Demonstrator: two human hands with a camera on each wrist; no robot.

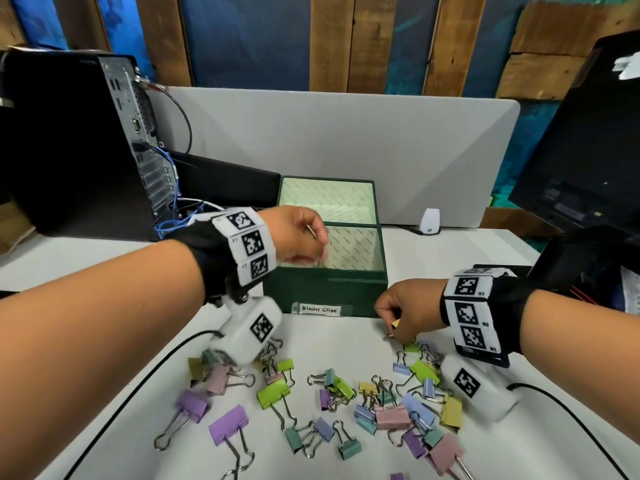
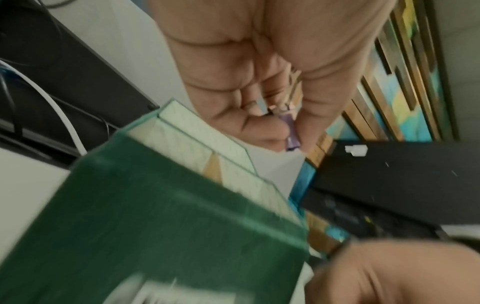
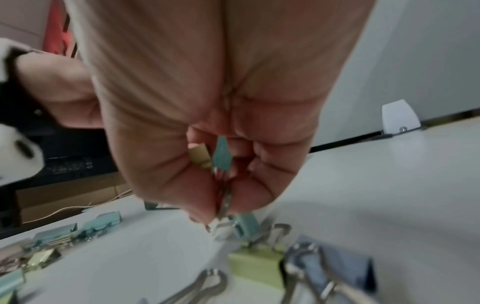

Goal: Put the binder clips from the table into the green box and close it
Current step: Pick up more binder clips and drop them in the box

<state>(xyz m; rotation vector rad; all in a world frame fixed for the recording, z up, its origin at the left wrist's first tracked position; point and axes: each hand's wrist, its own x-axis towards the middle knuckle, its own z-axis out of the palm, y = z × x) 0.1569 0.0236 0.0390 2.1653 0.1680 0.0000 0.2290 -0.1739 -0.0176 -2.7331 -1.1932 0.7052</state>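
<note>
The green box (image 1: 329, 292) stands open in the middle of the table, lid up, labelled "Binder Clips". My left hand (image 1: 304, 237) hovers over its left rim, fingers curled round binder clips; a purple one (image 2: 291, 131) shows between thumb and fingers. My right hand (image 1: 398, 317) is down at the table just right of the box front, pinching a yellow clip (image 3: 198, 156) and a teal clip (image 3: 222, 156) by their wire handles. Several pastel binder clips (image 1: 346, 410) lie scattered on the table in front of the box.
A black computer tower (image 1: 76, 143) with cables stands at the back left. A dark monitor (image 1: 581, 140) is at the right. A grey divider panel (image 1: 346, 140) runs behind the box. A small white bracket (image 1: 430, 221) sits beside the box.
</note>
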